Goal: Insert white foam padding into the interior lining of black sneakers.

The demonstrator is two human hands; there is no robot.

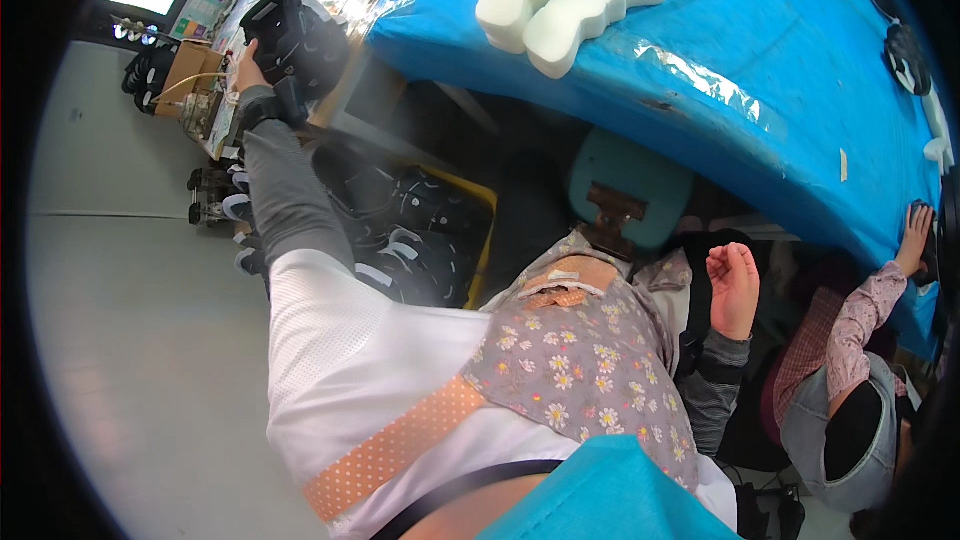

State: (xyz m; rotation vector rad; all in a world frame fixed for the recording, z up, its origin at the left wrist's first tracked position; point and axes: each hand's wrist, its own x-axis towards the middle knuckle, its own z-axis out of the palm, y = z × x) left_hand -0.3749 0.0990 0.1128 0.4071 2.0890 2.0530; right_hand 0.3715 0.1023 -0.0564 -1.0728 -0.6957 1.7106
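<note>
One black piece (283,45) just left of the blue table (800,105); my left hand (248,68) is against it, grip hidden, can't tell. Right hand (735,288) bunched, nothing visible held. Mid-batch, I'd judge: more black pieces (430,210) in the yellow crate (489,220), done or pending unclear.

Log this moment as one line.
left hand: touching black moulded item; right hand: curled, nothing visibly held; two white wavy foam pieces: on blue plastic-covered table

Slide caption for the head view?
Left hand at a black item, right hand raised with fingers curled; white wavy pieces on blue-covered table.
</note>
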